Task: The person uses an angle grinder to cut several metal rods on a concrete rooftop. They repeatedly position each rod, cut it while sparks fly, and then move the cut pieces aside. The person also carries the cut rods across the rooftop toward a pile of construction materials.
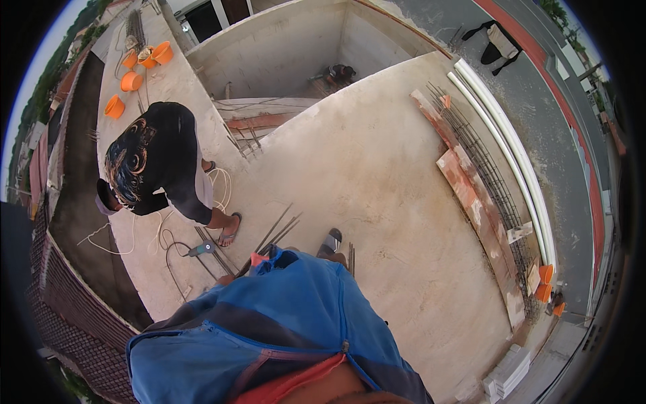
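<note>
My blue jacket point(289, 303) fills the lower middle and covers most of my arms. At its left edge a small patch point(225, 279) may be part of my left hand, but its fingers are hidden. My right hand does not show. Several thin steel rods point(274, 232) run out from beside the jacket, next to a small reddish piece point(258, 260) that I cannot make out. Left of them an angle grinder point(200, 250) with a dark cord lies on the concrete slab point(363, 202). One of my sandalled feet point(330, 242) shows beyond the jacket.
A bent-over co-worker point(155, 158) in black stands at the left beside a white cord point(225, 188). Orange buckets point(132, 81) stand behind. Past the slab's far edge is a walled pit point(269, 54) with another person point(340, 73). Planks point(471, 195), rebar cages point(488, 168) and white pipes point(511, 155) line the right.
</note>
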Demonstrator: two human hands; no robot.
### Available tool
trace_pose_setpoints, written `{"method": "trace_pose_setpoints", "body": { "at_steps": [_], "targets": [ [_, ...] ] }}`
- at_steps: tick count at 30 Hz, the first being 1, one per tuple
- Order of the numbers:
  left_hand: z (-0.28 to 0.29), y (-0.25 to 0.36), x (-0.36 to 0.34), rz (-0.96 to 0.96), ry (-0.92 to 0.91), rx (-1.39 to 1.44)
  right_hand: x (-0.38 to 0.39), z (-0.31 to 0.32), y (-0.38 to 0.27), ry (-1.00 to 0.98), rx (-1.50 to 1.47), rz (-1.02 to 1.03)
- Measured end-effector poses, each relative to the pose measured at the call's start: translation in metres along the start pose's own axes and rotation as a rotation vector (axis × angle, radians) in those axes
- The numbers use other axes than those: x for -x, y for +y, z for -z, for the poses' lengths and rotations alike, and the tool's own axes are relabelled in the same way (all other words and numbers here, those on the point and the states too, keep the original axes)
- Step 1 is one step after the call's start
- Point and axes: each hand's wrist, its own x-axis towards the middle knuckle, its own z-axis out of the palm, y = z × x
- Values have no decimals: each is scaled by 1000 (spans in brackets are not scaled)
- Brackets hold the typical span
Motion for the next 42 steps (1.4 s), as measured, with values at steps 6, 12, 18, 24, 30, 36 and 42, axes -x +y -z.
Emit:
{"method": "trace_pose_setpoints", "body": {
  "at_steps": [6, 12, 18, 24, 30, 36, 42],
  "targets": [
    [40, 121, -20, 100, -3, 57, -128, 93, -143, 34, -21, 66],
    [112, 255, -81, 73, -50, 37, -238, 128, -251, -25, 54, 64],
    [252, 402, -156, 21, -21, -46, -335, 130, -264, -143, 224, -36],
    [443, 579, -195, -80, 103, -104, -419, 165, -407, -63, 412, 58],
    [563, 759, -279, -178, 201, -129, -574, 163, -531, -51, 211, 36],
    [591, 935, -436, -214, 282, -114, -771, 140, -666, 38, 122, 116],
    [562, 1065, -579, -299, 359, -27, -969, 111, -727, 67, 81, 110]
  ]
}}
